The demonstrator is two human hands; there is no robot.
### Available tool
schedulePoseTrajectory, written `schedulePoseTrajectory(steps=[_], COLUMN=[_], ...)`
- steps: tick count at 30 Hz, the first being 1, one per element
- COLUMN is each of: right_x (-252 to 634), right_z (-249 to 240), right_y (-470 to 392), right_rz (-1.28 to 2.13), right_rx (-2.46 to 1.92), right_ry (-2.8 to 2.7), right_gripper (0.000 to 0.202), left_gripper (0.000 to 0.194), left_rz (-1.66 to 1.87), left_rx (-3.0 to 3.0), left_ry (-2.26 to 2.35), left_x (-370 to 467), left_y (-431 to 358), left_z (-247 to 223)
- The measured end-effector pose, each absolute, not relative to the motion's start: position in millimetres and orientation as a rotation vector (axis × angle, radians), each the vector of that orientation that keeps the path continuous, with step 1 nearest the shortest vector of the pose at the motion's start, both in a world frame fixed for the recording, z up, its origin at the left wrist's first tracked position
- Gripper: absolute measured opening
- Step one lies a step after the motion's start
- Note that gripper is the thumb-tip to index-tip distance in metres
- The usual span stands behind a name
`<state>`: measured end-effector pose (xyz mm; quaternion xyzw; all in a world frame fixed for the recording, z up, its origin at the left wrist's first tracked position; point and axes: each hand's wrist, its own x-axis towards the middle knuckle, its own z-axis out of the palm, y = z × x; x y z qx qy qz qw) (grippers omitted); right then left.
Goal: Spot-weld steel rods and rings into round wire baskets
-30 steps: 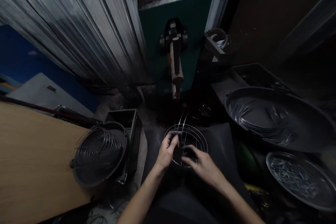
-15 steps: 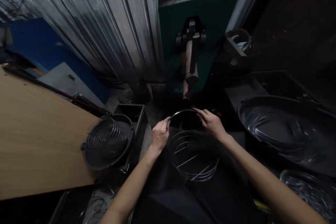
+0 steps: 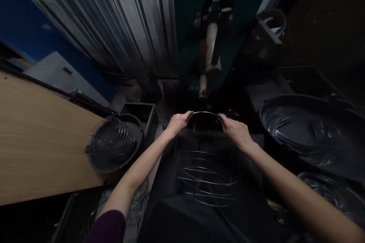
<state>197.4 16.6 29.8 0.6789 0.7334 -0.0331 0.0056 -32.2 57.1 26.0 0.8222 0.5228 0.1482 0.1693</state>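
From my remote seat, I judge the curved metal wire (image 3: 204, 112), just below the machine's lower electrode arm (image 3: 202, 88) in view, light, springy and perhaps slick, best held at two spread points, where left-hand (image 3: 178, 123) and right-hand (image 3: 236, 130) fingers pinch it.

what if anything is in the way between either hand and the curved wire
Nothing visible: the left hand and the right hand each grip the curved wire directly, one at either side of its visible arc. The round wire frame lies nearer the person's body, not between the hands and the wire.
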Motion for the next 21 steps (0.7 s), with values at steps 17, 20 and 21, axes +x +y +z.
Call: schedulePoseTrajectory(steps=[17, 20, 21], right_x=[203, 202, 202], right_z=[84, 85, 85], right_y=[60, 63, 64], right_rz=[-0.139, -0.134, -0.131], right_rx=[2.064, 2.067, 2.071], right_ry=[2.262, 2.281, 2.28], right_gripper=[0.044, 0.042, 0.041], left_gripper=[0.031, 0.033, 0.034], left_rz=[0.535, 0.529, 0.528], left_rx=[2.166, 2.132, 2.122], left_ry=[1.374, 1.393, 1.407], left_x=[-27, -28, -27], left_y=[94, 98, 100], left_z=[70, 75, 75])
